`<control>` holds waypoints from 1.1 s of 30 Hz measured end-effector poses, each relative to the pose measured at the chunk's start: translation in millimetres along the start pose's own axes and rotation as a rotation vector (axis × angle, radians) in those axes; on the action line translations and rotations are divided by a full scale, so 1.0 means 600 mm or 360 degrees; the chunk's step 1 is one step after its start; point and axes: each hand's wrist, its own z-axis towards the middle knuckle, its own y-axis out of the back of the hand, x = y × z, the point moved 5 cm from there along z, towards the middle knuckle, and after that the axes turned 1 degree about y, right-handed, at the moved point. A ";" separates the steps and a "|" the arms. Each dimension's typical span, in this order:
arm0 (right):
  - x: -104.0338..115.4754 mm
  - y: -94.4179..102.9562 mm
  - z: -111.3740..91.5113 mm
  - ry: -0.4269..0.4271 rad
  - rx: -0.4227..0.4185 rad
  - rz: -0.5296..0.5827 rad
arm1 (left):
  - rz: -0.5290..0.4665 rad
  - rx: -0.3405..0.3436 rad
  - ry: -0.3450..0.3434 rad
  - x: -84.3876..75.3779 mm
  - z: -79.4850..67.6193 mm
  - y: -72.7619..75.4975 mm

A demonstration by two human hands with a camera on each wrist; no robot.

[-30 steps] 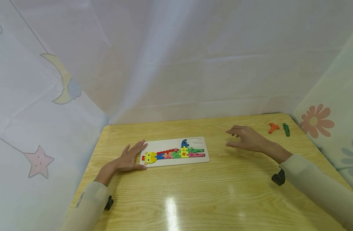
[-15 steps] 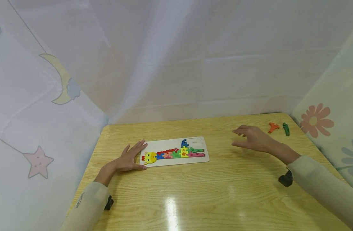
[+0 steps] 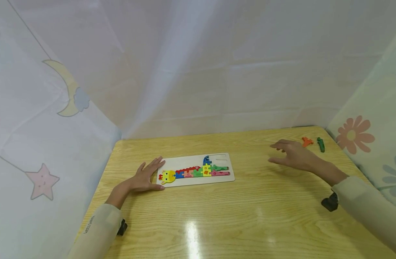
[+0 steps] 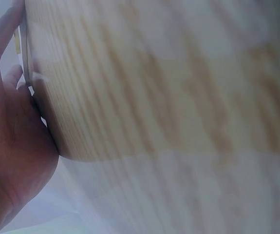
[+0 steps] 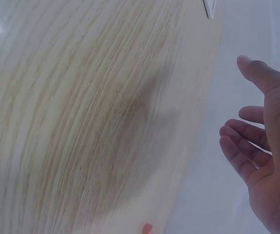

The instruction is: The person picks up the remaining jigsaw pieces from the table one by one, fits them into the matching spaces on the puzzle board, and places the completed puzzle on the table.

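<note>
Orange piece (image 3: 306,141) and green piece (image 3: 320,145) near counter's (image 3: 237,212) far right corner, right of nearer right hand (image 3: 293,154); its fingers, parted, empty, point left, away. Green's long axis runs near-to-far. Left hand (image 3: 144,180), fingers spread, touches puzzle board's (image 3: 185,162) left end.

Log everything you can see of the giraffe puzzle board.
The giraffe puzzle board is pale, rectangular, round-cornered, apparently wooden, and lies flat on the table. Interlocking coloured pieces build a partial giraffe, yellow head at the left; outlined space at the far right corner is unfilled. The left hand touches its left end.
</note>
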 end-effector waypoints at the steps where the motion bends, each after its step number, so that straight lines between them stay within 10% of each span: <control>1: -0.002 0.001 -0.002 -0.0010 0.0005 0.0002 | 0.0002 0.0003 0.0004 0.000 0.000 0.000; 33: -0.068 0.043 -0.061 -0.0167 -0.0163 -0.0112 | 0.0005 0.0007 0.0020 -0.004 -0.001 0.001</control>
